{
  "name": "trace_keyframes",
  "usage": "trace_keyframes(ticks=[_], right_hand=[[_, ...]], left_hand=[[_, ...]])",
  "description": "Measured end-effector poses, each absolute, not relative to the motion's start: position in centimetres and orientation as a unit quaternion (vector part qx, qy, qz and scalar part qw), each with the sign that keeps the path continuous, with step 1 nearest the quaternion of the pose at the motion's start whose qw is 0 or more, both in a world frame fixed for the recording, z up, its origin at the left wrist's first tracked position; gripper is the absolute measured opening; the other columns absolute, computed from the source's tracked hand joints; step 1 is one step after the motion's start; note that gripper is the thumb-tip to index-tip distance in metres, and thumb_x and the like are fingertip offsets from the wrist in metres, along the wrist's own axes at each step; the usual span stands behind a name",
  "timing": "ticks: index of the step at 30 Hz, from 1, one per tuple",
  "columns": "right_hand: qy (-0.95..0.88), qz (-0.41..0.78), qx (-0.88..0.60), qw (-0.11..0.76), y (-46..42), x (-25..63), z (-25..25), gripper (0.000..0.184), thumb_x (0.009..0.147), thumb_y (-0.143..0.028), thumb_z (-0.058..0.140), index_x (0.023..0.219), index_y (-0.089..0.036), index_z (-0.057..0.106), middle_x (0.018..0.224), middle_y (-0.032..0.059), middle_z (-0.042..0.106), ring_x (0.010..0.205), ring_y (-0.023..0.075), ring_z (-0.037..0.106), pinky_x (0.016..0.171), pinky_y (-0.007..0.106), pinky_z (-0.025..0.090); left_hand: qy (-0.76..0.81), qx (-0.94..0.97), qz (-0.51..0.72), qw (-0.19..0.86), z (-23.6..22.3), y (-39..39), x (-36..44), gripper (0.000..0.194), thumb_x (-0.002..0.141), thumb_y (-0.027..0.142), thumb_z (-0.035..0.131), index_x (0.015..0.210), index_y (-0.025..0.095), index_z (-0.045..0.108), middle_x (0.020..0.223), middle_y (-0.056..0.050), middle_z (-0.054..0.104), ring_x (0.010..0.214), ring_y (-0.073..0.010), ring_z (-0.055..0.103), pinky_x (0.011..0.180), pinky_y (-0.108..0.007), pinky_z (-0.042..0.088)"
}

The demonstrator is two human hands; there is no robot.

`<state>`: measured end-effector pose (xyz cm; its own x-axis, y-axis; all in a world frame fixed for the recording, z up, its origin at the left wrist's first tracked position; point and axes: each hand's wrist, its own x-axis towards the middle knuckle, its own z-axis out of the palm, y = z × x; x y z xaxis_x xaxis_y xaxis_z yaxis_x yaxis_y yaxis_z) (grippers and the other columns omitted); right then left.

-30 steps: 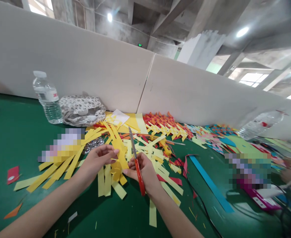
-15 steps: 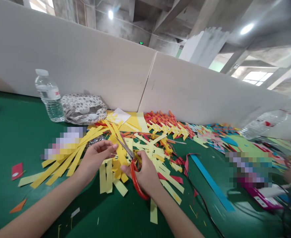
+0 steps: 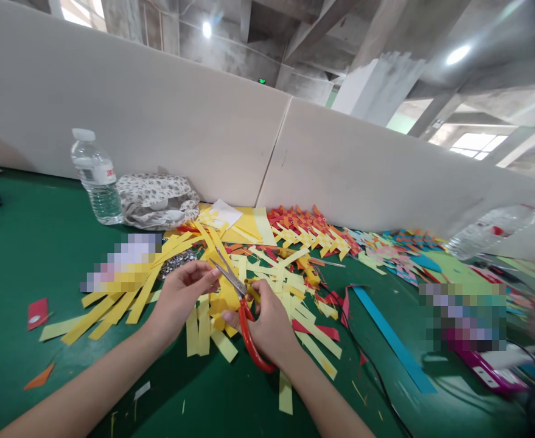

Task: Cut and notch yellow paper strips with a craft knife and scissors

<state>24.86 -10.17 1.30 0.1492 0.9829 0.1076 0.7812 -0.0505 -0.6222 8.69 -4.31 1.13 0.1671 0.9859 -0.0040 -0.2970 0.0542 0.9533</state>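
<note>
Broadly: green table (image 3: 30,255) strewn with yellow paper strips (image 3: 112,304). Smaller: woven yellow piece (image 3: 221,298) at centre, pinched by left hand (image 3: 180,298), fingers closed on its edge. Smaller again: red-handled scissors (image 3: 244,316), blades parted at the piece, gripped in right hand (image 3: 269,325).

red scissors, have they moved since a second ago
Yes. The red-handled metal scissors in the right hand swung: a second ago the closed blades pointed up toward the white partition wall; now they are open, tips tilted left toward the clear plastic water bottle.
</note>
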Motion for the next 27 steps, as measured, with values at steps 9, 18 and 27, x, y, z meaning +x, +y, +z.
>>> trace_keyframes(ticks=[9, 18, 27], right_hand=[[-0.632, 0.160, -0.707, 0.273, -10.23, 24.71, 1.69, 0.038, 0.063, -0.039, 0.065, 0.088, -0.023, 0.041, 0.078, -0.0007, 0.056, 0.064, 0.0169, 0.051, 0.053, 0.026, 0.034], [-0.643, 0.151, -0.692, 0.291, -10.15, 24.74, 1.75, 0.034, 0.063, -0.038, 0.064, 0.077, -0.023, 0.037, 0.067, -0.0046, 0.047, 0.055, 0.0120, 0.041, 0.047, 0.022, 0.028], [-0.645, 0.123, -0.686, 0.314, -10.13, 24.94, 1.80, 0.035, 0.060, -0.037, 0.066, 0.071, -0.023, 0.036, 0.061, -0.0062, 0.045, 0.053, 0.0111, 0.039, 0.049, 0.022, 0.030]], left_hand=[[0.380, 0.418, 0.518, 0.643, 0.82, -4.46, 8.83, 0.024, 0.066, 0.033, 0.074, 0.078, 0.016, 0.062, 0.070, 0.003, 0.062, 0.063, -0.0088, 0.059, 0.067, -0.021, 0.052], [0.375, 0.387, 0.505, 0.674, 1.40, -4.62, 8.83, 0.024, 0.064, 0.031, 0.076, 0.075, 0.017, 0.061, 0.064, 0.004, 0.061, 0.058, -0.0075, 0.059, 0.061, -0.018, 0.051], [0.371, 0.391, 0.507, 0.673, 1.48, -4.53, 8.77, 0.025, 0.061, 0.030, 0.078, 0.074, 0.016, 0.062, 0.064, 0.003, 0.061, 0.058, -0.0088, 0.059, 0.060, -0.019, 0.051]])
